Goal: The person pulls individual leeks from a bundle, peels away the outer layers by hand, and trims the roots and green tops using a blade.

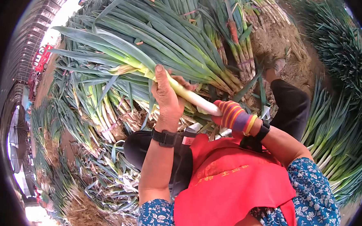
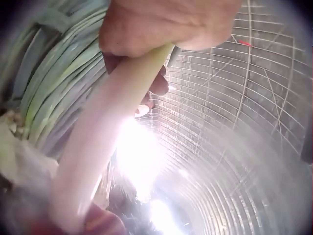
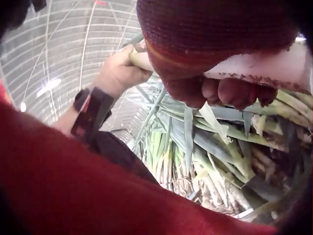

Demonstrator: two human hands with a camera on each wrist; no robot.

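A thick leek (image 1: 194, 98) with a white shank and green leaves crosses in front of the body in the head view. The bare left hand (image 1: 167, 94) grips it where the shank turns green, thumb along the top. The right hand (image 1: 234, 117), in a striped knitted glove, holds the white lower end. In the left wrist view the left hand (image 2: 168, 27) curls round the pale shank (image 2: 98, 132). Bare fingertips of the right hand (image 3: 215, 54) show below the glove in the right wrist view, curled by the white shank (image 3: 269, 68), which has dirt along its edge.
Piled leeks (image 1: 164, 42) lie ahead, with tied bundles (image 1: 243, 59) beyond. More leeks (image 1: 335, 141) lie at the right, and loose leaves (image 1: 116, 179) litter the ground at the left. A red apron (image 1: 234, 185) covers the lap between dark-trousered knees.
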